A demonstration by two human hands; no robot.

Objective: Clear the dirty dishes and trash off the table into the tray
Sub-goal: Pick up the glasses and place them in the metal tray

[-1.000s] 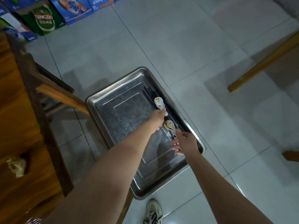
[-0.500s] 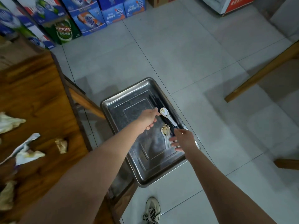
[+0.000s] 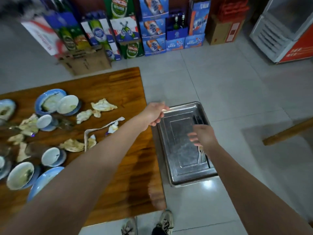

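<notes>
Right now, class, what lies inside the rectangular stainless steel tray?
Along the right side of the tray lie white spoon handles and thin dark sticks. The right hand above hides the spoon bowls and anything else beneath it.

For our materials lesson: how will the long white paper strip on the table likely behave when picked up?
The paper strip lies thin and bent, so it is probably floppy and very light. Lying flat on the table, it may need pinching at an edge. It should not roll.

Tray (image 3: 179,181) right of the table (image 3: 128,92), spoons (image 3: 201,156) in it, bowls (image 3: 50,156) and napkins (image 3: 103,106) on the table.
</notes>
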